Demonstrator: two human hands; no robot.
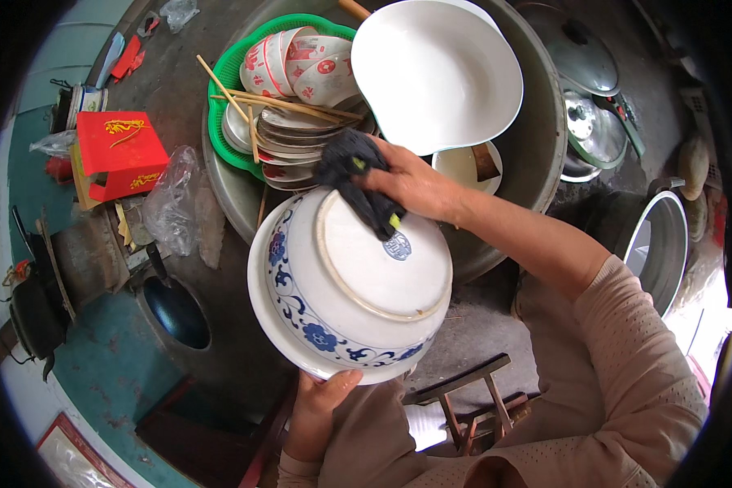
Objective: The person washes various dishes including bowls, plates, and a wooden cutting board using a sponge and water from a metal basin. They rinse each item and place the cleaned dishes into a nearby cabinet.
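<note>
A large white ceramic bowl (372,287) with blue floral decoration is tilted, its underside and foot ring facing up towards me. My left hand (324,396) grips its rim at the near edge, thumb on the outside and the other fingers hidden beneath. Bunched in my right hand (402,183) is a black cloth (357,165) with yellow-green spots, pressed against the far side of the foot ring. Behind the bowl stands a wide metal basin (527,183). A green plastic basket (219,131) there holds stacked plates (302,137), red-patterned bowls (305,64) and wooden chopsticks (280,102).
A big white basin (439,73) rests in the metal basin, above a smaller bowl (445,165). At right are glass lids (592,131) and a metal pot (653,250). At left lie a red box (122,152), a plastic bag (174,201) and a wok (177,311). A wooden stool (463,384) stands below.
</note>
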